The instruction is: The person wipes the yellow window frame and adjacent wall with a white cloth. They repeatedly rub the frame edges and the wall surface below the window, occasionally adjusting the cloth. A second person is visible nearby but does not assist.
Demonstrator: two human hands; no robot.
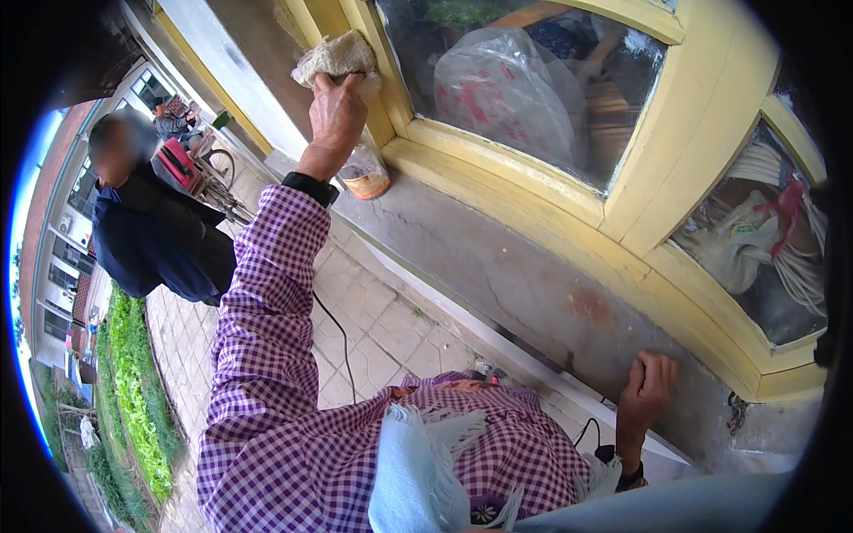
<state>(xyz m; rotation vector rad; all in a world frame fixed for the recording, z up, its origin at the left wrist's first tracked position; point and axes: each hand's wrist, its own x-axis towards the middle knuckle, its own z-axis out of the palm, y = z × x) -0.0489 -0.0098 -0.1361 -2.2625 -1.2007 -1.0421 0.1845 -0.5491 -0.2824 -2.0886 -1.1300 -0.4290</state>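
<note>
High on the left, my left hand [335, 120] grips a rough, pale beige sponge [336, 59]. It presses the sponge against the yellow window frame [384, 67] beside the glass. Just below that hand, a clear plastic tub [365, 173] with something orange in its bottom stands on the grey sill. My right hand [647, 391] rests on the sill [533, 284] at the lower right, its fingers curled in. Nothing shows in that hand, though its palm side is hidden.
Behind the glass lie a clear plastic bag [506, 89] and coiled pale cable [795, 258]. A person in dark clothes [155, 231] stands on the paved yard at left, near a bicycle [222, 182]. A black cord [342, 333] hangs beside me. Green plants [142, 391] grow in a strip.
</note>
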